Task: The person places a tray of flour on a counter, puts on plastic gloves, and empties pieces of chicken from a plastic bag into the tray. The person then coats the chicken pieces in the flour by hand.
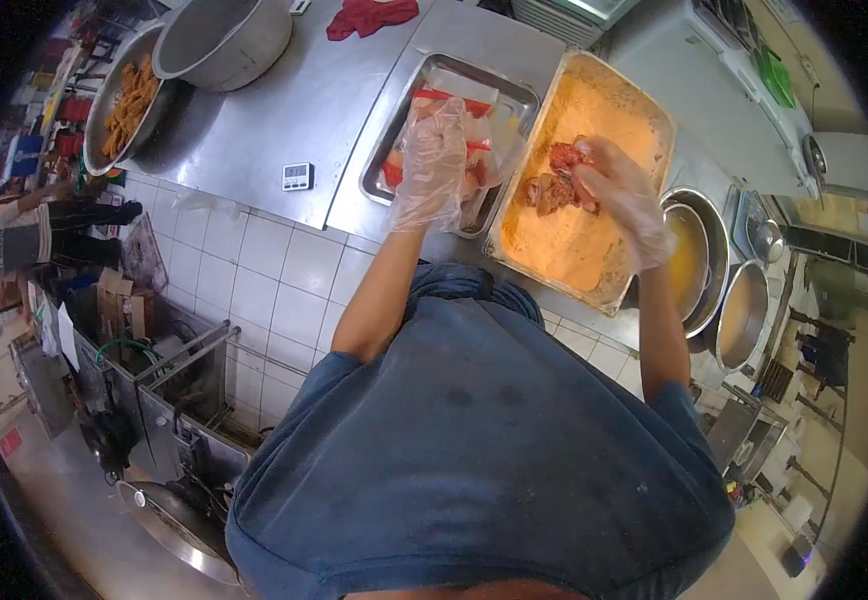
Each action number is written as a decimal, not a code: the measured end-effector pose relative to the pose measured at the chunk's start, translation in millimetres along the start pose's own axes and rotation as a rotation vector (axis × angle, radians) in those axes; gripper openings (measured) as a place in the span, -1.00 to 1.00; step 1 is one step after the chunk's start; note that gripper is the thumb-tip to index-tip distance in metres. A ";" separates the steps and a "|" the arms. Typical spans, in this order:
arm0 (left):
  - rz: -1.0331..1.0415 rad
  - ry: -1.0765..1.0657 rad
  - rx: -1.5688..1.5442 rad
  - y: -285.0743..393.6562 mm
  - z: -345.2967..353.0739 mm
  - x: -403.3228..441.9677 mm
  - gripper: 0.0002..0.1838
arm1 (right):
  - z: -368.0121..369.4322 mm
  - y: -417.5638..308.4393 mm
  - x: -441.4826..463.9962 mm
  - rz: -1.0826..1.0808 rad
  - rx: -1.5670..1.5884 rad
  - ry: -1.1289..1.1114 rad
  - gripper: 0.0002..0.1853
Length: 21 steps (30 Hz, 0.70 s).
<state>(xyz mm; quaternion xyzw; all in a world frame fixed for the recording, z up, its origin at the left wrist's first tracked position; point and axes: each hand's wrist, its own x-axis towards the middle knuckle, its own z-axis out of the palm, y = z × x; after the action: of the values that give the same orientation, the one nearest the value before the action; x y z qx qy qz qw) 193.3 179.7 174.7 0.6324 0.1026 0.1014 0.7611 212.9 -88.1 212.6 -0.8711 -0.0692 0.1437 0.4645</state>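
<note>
Raw meat (554, 188): over the powder-filled tub (544, 278), at the right hand's fingertips
Right hand (622, 192): gloved — gripping the meat
Left hand (434, 150): over the steel tray (520, 95) — grip cannot be told

I can make out no word, brand or number for certain from where I stand. The white digital timer (298, 177) on the steel counter (239, 145) has a grey display window with dark marks in it, too small for me to read as digits. Red bands cross the clear plastic bags (482, 105) in the steel tray (371, 185) by my gloved left hand (434, 150), and I can read no lettering on them. Far to my left, a small red panel (11, 442), perhaps a sign, is illegible, and so is any print on the cardboard box (114, 297).
</note>
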 end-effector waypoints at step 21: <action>0.120 0.023 0.505 -25.7 -15.3 1.5 -0.44 | 178.0 23.8 102.5 -0.453 -0.969 -0.818 -0.68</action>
<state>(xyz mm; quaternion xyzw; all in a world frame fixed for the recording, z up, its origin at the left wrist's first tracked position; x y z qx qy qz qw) 191.0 189.9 146.6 0.8062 0.0954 0.1248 0.5704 253.9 65.1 79.9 -0.8205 -0.4774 0.3137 -0.0240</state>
